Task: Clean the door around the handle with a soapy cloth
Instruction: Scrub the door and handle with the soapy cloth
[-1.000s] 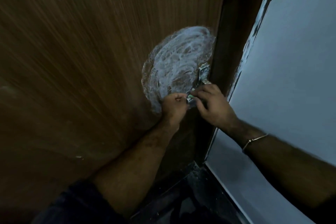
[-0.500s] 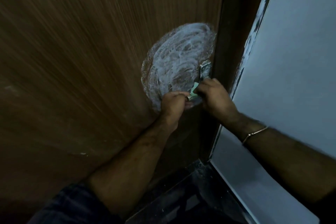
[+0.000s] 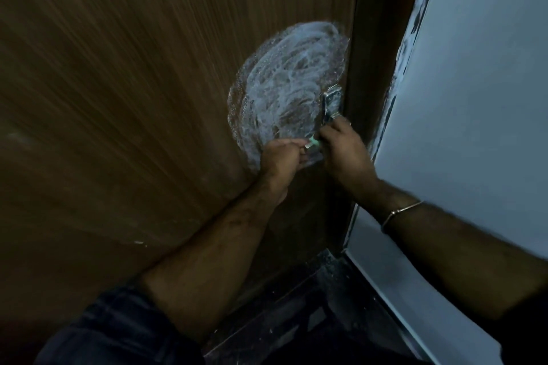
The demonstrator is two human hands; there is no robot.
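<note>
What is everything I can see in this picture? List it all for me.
door: one, brown wood grain, fills the left and centre.
soap lather: one whitish round patch, on the door beside the handle.
handle: one, silvery metal, at the door's right edge.
cloth: one, pale green, a small bit showing between both hands.
door frame: one, dark brown, right of the door.
wall: one, pale grey, far right.
floor: dark, speckled, bottom centre.
bracelet: one, thin metal, right wrist.
left hand: grips the cloth.
right hand: just below the handle, at the cloth.

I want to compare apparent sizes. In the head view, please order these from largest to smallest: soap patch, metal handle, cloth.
1. soap patch
2. metal handle
3. cloth, mostly hidden between the hands, so its real size is unsure.
</note>
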